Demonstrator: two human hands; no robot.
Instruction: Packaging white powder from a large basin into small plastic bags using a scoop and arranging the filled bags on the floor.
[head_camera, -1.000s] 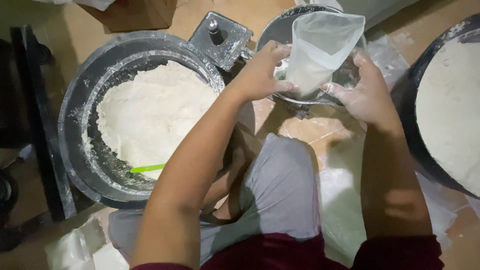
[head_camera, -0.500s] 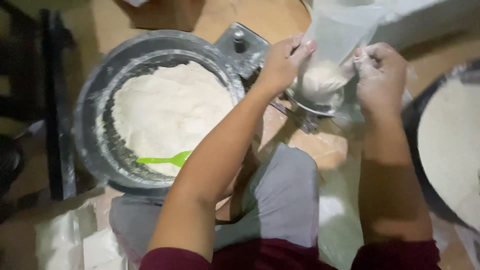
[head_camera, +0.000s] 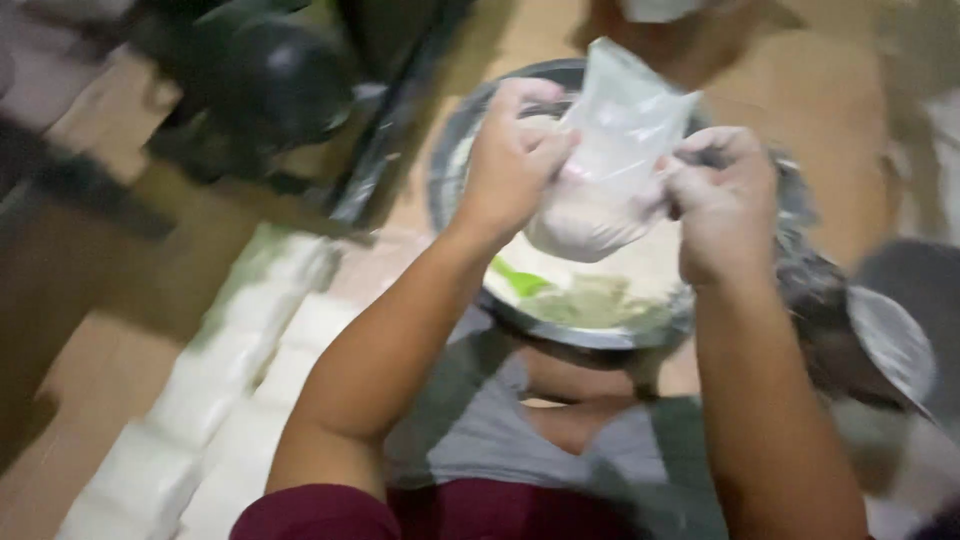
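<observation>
nearest the camera, dark red sleeves (head_camera: 320, 512) and grey shorts (head_camera: 500, 440) mark the seated person's lap, with bare forearms rising from them toward the middle of the view. lower left, a row of white filled packets (head_camera: 190, 420) lies on the brown floor (head_camera: 110, 330), well apart from both hands. above the knees, a round metal basin (head_camera: 600, 330) holds pale flour with a green scoop (head_camera: 520, 280) resting in it near the closer rim. over the basin, a clear plastic bag (head_camera: 610, 160), partly filled with flour that sags into its lower end, is held upright between both hands. left hand (head_camera: 515, 165): fingers closed on the bag's left edge. right hand (head_camera: 725, 205): fingers and thumb pinched shut on the bag's right edge, dusted white. far right, a second grey container (head_camera: 890, 340) shows only in part and is blurred. upper left, dark machinery (head_camera: 270, 80) stands beyond the basin, too smeared by camera motion to identify. risk, as a judgement: the bag's mouth stands open at the top, so a slip of either floury grip, or a tilt of the bag, could spill flour; spill past the basin's rim would land on the lap or the floor.
</observation>
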